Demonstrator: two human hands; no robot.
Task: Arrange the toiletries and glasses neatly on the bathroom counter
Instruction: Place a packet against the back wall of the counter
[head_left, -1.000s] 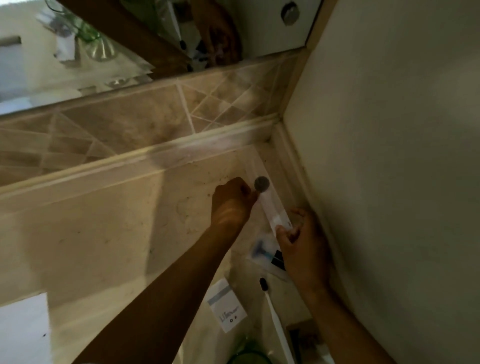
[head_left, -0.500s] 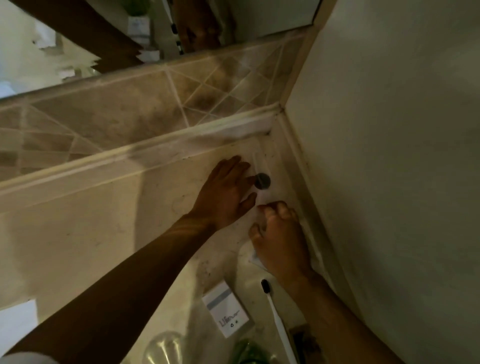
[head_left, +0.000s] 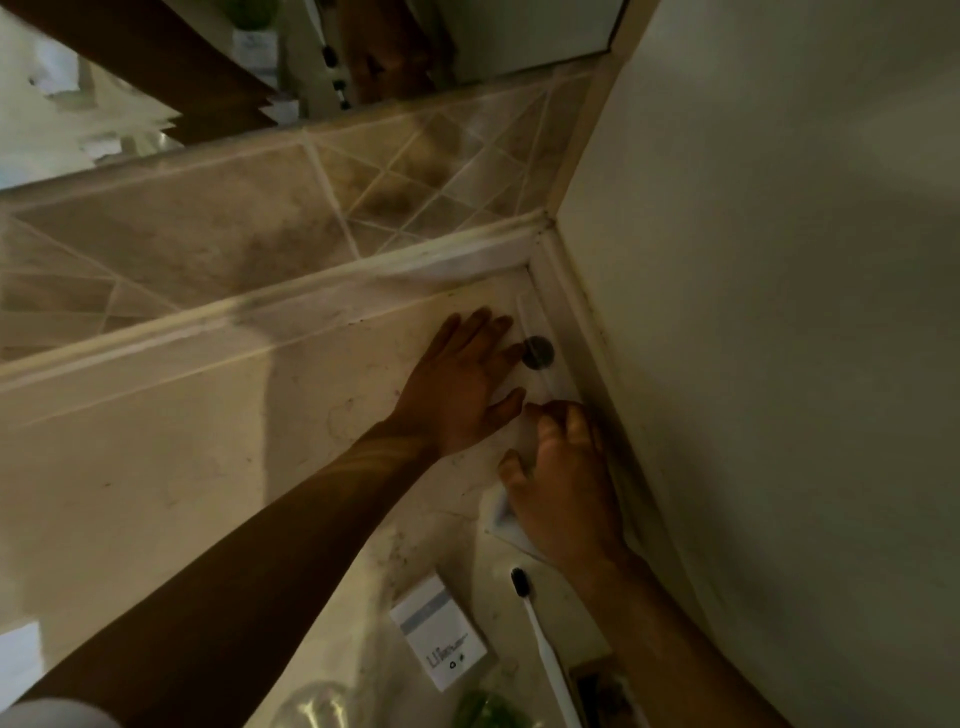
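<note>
Since a second ago the left hand (head_left: 462, 384) has flattened, fingers wide on the worktop (head_left: 156, 467), clear packet (head_left: 535, 338) just right; right hand (head_left: 566, 493) curled, grip unclear.

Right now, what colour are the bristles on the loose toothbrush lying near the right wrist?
Black bristles on a white handle; the toothbrush shows in the head view.

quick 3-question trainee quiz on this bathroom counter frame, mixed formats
1. True or false: the left hand lies flat and open on the counter.
2. The toothbrush has: A) dark bristles, white handle B) white bristles, dark handle C) all green.
3. Fill in: the clear packet with the dark round spot lies along the ___ wall.

Key: 1 true; 2 A; 3 right. The right hand rests on that packet's near end.
</note>
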